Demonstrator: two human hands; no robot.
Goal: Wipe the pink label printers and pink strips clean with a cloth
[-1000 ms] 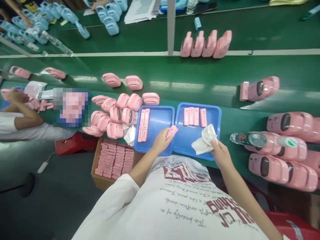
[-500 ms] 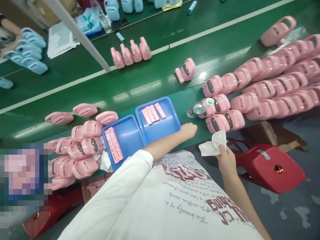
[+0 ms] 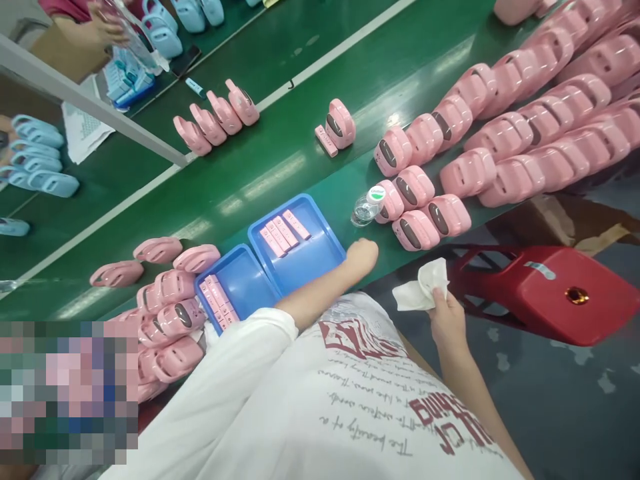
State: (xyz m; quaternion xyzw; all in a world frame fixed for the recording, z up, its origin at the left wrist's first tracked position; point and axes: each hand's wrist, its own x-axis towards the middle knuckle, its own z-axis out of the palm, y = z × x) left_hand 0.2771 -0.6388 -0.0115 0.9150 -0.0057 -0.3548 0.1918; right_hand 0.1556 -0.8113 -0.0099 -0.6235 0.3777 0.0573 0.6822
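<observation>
My left hand (image 3: 363, 259) is curled into a fist at the table's near edge, with nothing visible in it. It is beside the right blue tray (image 3: 325, 250), which holds several slim pink strips with small markings (image 3: 284, 232). My right hand (image 3: 449, 319) pinches a folded white cloth (image 3: 423, 283) over the edge of the table. Beyond the fist lies a clear plastic bottle (image 3: 364, 212) with a green-and-white cap end, against pink plastic housings with loop handles (image 3: 416, 230). A second blue tray (image 3: 250, 280) on the left holds more pink strips (image 3: 219, 301).
Rows of pink housings (image 3: 525, 173) fill the right side; more are heaped at left (image 3: 173, 287). A single housing (image 3: 341, 123) stands beside a pink strip. A red stool (image 3: 575, 293) is at right. A grey post (image 3: 90, 100) rises left. Another person's hand (image 3: 107, 30) is across the table.
The view has shifted and turned slightly, so the table's contents appear moved left. Both my hands keep nearly the same pose. Across the table, another person's hand has come into view at a bottle.
</observation>
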